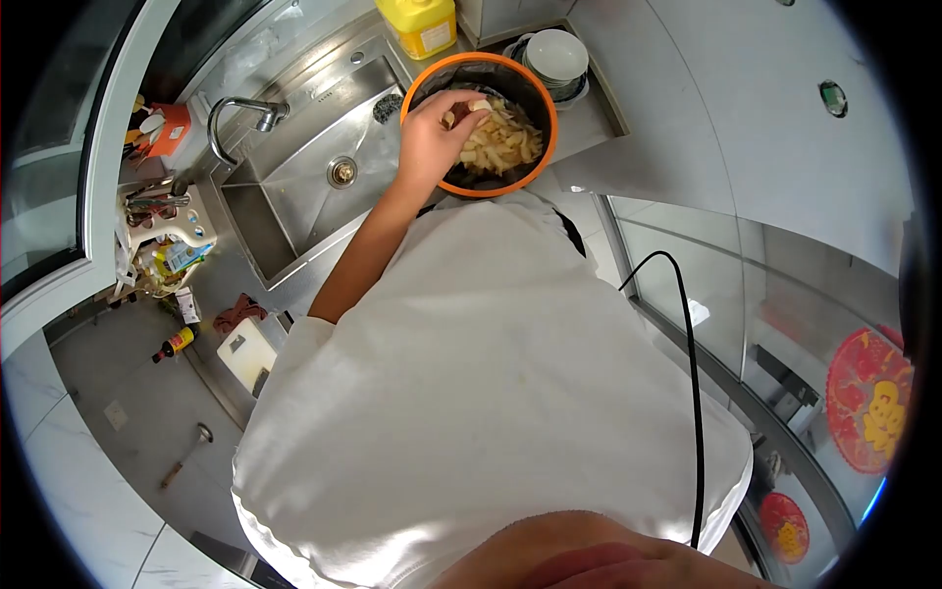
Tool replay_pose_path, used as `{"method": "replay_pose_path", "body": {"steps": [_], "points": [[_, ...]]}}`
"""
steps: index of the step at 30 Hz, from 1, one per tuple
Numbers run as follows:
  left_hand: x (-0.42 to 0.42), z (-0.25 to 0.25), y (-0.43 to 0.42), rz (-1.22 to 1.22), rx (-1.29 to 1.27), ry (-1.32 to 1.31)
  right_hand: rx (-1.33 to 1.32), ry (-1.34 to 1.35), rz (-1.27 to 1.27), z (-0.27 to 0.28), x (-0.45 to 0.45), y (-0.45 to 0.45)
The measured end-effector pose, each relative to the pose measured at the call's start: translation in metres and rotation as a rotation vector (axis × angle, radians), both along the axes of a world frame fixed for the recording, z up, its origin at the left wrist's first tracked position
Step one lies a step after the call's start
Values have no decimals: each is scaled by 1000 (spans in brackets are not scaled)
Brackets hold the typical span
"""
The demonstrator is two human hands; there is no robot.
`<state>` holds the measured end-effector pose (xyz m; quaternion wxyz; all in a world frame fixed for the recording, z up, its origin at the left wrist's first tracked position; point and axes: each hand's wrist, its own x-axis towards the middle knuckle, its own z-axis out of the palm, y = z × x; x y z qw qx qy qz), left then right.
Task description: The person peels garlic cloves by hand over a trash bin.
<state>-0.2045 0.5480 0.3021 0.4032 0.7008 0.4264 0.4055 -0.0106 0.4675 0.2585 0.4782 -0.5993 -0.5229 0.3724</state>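
Note:
My left hand (438, 135) reaches over an orange-rimmed bucket (550, 123), its thumb and fingers pinched on a small pale piece (478, 105). Beneath it, the dark inside of the bucket holds many pale yellowish pieces (505, 142). The bucket stands at the right side of the steel sink, close against the front of my white shirt. My right hand does not show in the picture.
A steel sink (294, 191) with a faucet (267, 118) lies left of the bucket. Behind are a yellow jug (420, 25) and stacked bowls (556, 56). A cutting board (247, 353) and bottle (177, 342) are at the left. A black cable (695, 393) hangs at the right.

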Motion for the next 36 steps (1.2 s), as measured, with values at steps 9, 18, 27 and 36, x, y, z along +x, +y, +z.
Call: {"method": "replay_pose_path", "body": {"steps": [9, 18, 27, 36], "points": [[2, -3, -1, 0, 13, -14, 22, -14, -2, 1, -3, 7], [2, -5, -4, 30, 63, -40, 32, -23, 0, -3, -4, 8], [-1, -11, -3, 11, -5, -5, 27, -22, 6, -4, -5, 8], [-1, -5, -3, 22, 14, 17, -57, 131, -23, -16, 9, -17]]}}
